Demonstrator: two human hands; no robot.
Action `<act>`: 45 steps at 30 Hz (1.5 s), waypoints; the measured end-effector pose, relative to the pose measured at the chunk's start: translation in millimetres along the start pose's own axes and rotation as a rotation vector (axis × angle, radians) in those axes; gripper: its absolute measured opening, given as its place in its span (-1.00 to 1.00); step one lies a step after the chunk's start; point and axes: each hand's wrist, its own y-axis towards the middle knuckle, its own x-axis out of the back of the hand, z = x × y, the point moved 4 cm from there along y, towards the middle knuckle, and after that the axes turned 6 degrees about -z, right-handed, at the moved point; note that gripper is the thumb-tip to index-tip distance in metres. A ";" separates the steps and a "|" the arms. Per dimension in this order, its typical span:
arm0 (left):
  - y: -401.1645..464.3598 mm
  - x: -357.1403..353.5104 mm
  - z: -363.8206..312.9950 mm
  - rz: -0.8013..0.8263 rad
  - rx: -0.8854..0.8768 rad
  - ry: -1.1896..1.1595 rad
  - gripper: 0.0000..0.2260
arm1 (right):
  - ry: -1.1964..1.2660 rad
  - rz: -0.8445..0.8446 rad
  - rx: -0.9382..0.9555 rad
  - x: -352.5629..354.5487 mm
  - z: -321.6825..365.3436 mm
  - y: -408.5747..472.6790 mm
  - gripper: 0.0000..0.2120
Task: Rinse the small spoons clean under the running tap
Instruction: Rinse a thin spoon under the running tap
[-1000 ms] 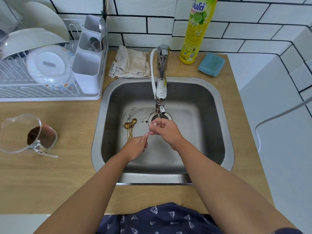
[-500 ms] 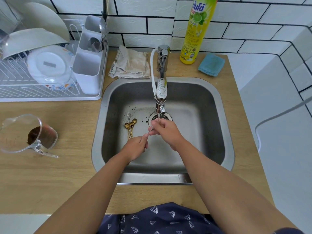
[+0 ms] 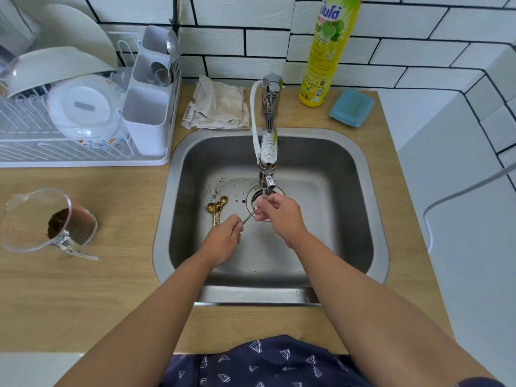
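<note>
Over the steel sink [image 3: 363, 219], my left hand [image 3: 223, 241] pinches the handle end of a small silver spoon [image 3: 248, 218]. My right hand [image 3: 279, 213] closes its fingers over the spoon's bowl end, right under the tap [image 3: 268, 152], where a thin stream of water falls onto them. Several small gold spoons [image 3: 216, 209] lie bunched on the sink floor to the left of the drain, with another silver spoon [image 3: 213, 191] just behind them. Dark specks dot the sink floor around them.
A white dish rack [image 3: 83, 113] with bowls and a cutlery holder stands at the back left. A clear jug with brown dregs [image 3: 53, 222] lies on the wooden counter at left. A folded cloth [image 3: 220, 107], yellow dish-soap bottle [image 3: 329, 48] and blue sponge [image 3: 351, 107] sit behind the sink.
My right hand's fingers have shifted slightly on the spoon's bowl under the stream. My left hand has stayed in place on the handle.
</note>
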 end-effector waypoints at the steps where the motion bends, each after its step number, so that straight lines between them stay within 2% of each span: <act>1: 0.0 -0.2 0.0 0.002 0.005 0.005 -0.81 | -0.027 -0.015 0.004 -0.5 1.0 0.0 -0.81; 3: 0.4 -0.3 0.1 0.012 0.012 0.017 -0.80 | -0.083 -0.023 0.025 -1.7 2.4 -0.5 -0.78; 6: -0.2 0.4 0.3 0.017 0.024 0.032 -0.78 | -0.157 -0.008 0.077 -2.5 4.6 -2.3 -0.89; 9: -1.6 0.5 -0.2 0.019 0.025 0.048 -0.76 | -0.127 -0.016 0.064 -1.9 7.1 -4.3 -0.81; 12: -0.9 -0.7 -1.6 0.026 0.020 0.066 -0.76 | -0.173 0.004 0.074 -2.4 8.4 -4.5 -0.88; 15: 0.0 -0.4 -3.5 0.025 0.019 0.060 -0.76 | -0.172 -0.016 0.076 -1.4 8.4 -3.5 -0.80; 18: -0.6 -1.4 -3.6 0.036 0.022 0.085 -0.75 | -0.214 0.004 0.078 -2.6 6.9 -4.4 -0.88; 22: -2.0 -2.1 -2.2 0.020 0.038 0.105 -0.75 | -0.230 -0.017 0.062 -1.9 2.4 -3.8 -0.76; 26: -1.6 0.7 -0.4 0.001 0.076 0.127 -0.71 | -0.317 0.035 0.084 -3.2 -0.7 -5.8 -0.79; 28: -1.2 2.7 0.6 0.004 0.097 0.157 -0.63 | -0.323 0.055 0.117 -5.2 0.2 -7.7 -0.78; 30: -1.0 3.1 1.4 -0.001 0.138 0.122 -0.51 | -0.222 0.137 0.103 -9.8 0.5 -9.9 -0.79; 32: -2.0 1.6 1.4 0.000 0.171 0.037 -0.45 | -0.003 0.202 0.011 -12.5 0.1 -10.9 -0.72; 34: -2.2 0.0 1.2 0.015 0.194 -0.032 -0.44 | 0.124 0.202 -0.048 -11.4 0.0 -10.1 -0.80; 36: -2.3 -2.3 1.7 0.038 0.208 -0.073 -0.44 | 0.147 0.169 -0.071 -8.6 -0.1 -10.0 -0.85; 39: -1.4 -5.5 1.7 0.075 0.175 -0.025 -0.42 | 0.138 0.126 -0.103 -6.0 -1.8 -11.8 -0.76; 43: -1.6 -5.9 0.3 0.106 0.134 0.045 -0.40 | 0.138 0.129 -0.090 -4.7 -2.6 -11.4 -0.82; 45: -2.0 -7.1 -1.1 0.123 0.126 0.045 -0.41 | 0.140 0.104 -0.094 -3.9 -3.0 -9.8 -0.77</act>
